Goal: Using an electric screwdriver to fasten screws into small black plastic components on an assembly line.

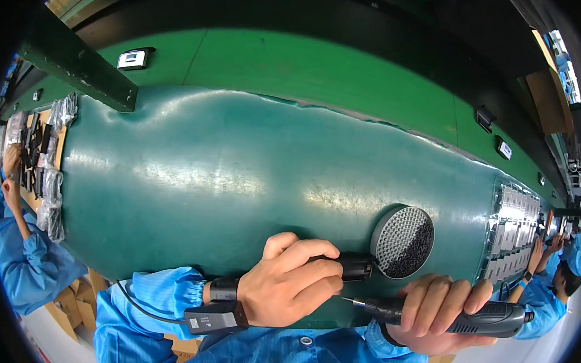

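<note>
My left hand (291, 278) is closed round a black oblong part (357, 268), whose end sticks out past the fingers toward the right. Its other details are hidden by the hand. An electric screwdriver (491, 319) lies in the grip of my right hand (439, 314). Its thin metal bit points left and ends close to the fingers of my left hand. Just beyond both hands stands a round grey tray (379, 235) with a grid of small holes. Many small black pieces, which look like screws, cover its right part.
A green mat (252, 152) covers the bench. At the right end lies a clear tray with several white rectangular parts (515, 228). Wrapped black parts (40, 143) are at the left end. A green post (84, 69) rises at the far left. Blue-sleeved people work at both ends.
</note>
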Demonstrator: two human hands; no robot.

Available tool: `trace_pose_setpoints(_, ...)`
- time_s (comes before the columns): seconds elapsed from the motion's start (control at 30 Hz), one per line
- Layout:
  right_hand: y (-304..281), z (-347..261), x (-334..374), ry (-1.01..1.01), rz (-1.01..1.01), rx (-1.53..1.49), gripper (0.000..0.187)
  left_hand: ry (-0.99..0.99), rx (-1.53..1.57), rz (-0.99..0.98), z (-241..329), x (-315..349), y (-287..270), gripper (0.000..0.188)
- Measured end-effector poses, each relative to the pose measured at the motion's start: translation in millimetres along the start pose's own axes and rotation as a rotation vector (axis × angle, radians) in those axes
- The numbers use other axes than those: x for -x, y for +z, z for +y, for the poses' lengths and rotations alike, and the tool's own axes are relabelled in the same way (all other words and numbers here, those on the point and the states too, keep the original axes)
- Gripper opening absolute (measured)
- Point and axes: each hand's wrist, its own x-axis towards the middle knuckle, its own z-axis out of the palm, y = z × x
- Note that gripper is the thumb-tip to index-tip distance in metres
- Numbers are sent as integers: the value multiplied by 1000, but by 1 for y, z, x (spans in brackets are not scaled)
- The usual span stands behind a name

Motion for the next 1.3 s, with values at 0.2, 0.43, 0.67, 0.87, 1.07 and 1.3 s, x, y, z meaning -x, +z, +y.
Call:
trace_pose_setpoints(0.2,-2,-1,0,-14,24,-5,53,-42,146,35,-1,3,4,16)
trace_pose_setpoints(0.43,0,2,5,-87,78,19,57,-102,265,19,1,1,3,18)
trace_pose_setpoints(0.67,-1,4,6,-103,52,35,62,-99,250,23,3,2,5,18)
trace_pose_setpoints(0.87,8,8,5,-95,-18,145,55,-93,215,4,2,3,3,20)
trace_pose_setpoints(1.07,9,18,11,-179,-169,219,53,-271,143,-91,7,-10,-10,60)
trace_pose_setpoints(1.3,20,9,12,76,-405,358,25,-235,63,-69,-7,7,5,67)
